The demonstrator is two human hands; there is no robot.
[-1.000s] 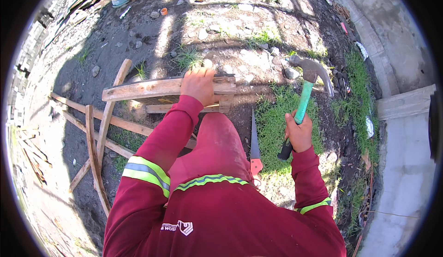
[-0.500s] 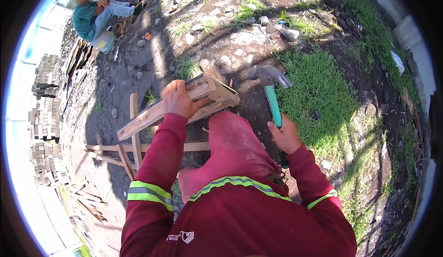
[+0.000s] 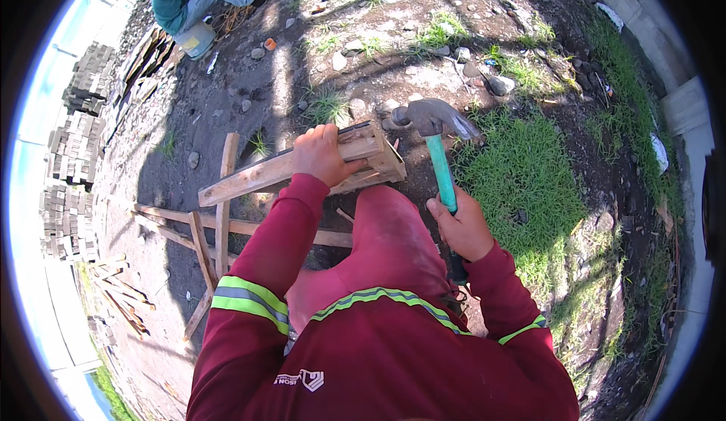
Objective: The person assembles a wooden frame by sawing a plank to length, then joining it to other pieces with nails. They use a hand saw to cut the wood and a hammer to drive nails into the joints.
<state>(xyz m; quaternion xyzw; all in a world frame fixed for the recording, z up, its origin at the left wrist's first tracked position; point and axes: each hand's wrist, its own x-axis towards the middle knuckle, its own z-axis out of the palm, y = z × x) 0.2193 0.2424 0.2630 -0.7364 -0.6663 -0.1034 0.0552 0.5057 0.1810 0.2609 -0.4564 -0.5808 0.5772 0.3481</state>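
Observation:
My left hand [image 3: 324, 155] is closed over the upper bar of a wooden frame [image 3: 253, 181], which is made of narrow boards joined by a short piece at its right end. The frame slants up to the right, with that end just beyond my knee. In my right hand [image 3: 463, 224] is a claw hammer [image 3: 440, 165] with a turquoise handle and a grey metal head. The hammer stands upright, its head to the right of the frame's end and apart from it, the claw pointing right. My fingers wrap round the handle below its middle.
Several wooden strips [image 3: 227, 224] lie crossed to the left of my knee. A person [image 3: 181, 1] sits on a bucket [image 3: 195, 41] at the far left, near stacked grey blocks [image 3: 76, 149]. Stones [image 3: 501, 85] and grass [image 3: 522, 187] cover ground ahead and right, up to a concrete wall [image 3: 688, 119].
My view has shifted a little, so the surroundings sit differently. The hammer head has turned slightly and come a bit nearer the frame's right end. Both hands keep their holds.

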